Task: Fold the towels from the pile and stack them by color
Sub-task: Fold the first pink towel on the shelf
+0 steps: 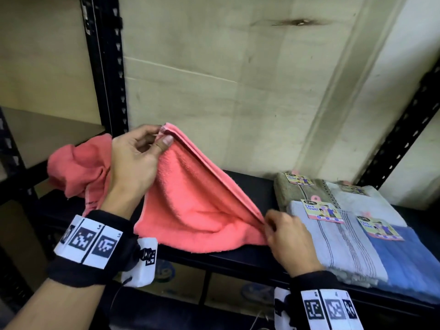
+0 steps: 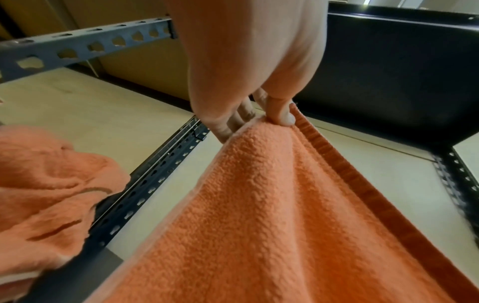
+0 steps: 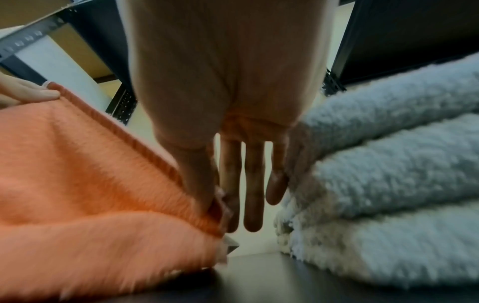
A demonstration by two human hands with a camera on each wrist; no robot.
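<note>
A coral-pink towel, doubled over, is stretched between both hands above the black shelf. My left hand pinches its upper corner between thumb and fingers, raised near the black upright. My right hand pinches the lower right corner between thumb and forefinger, low by the shelf, with the other fingers straight. A second, crumpled pink towel lies on the shelf behind the left hand.
Folded towels sit at the right: a grey-white one, a blue one, a beige-green one, each with paper labels. Black perforated uprights stand left and right. A cardboard wall backs the shelf.
</note>
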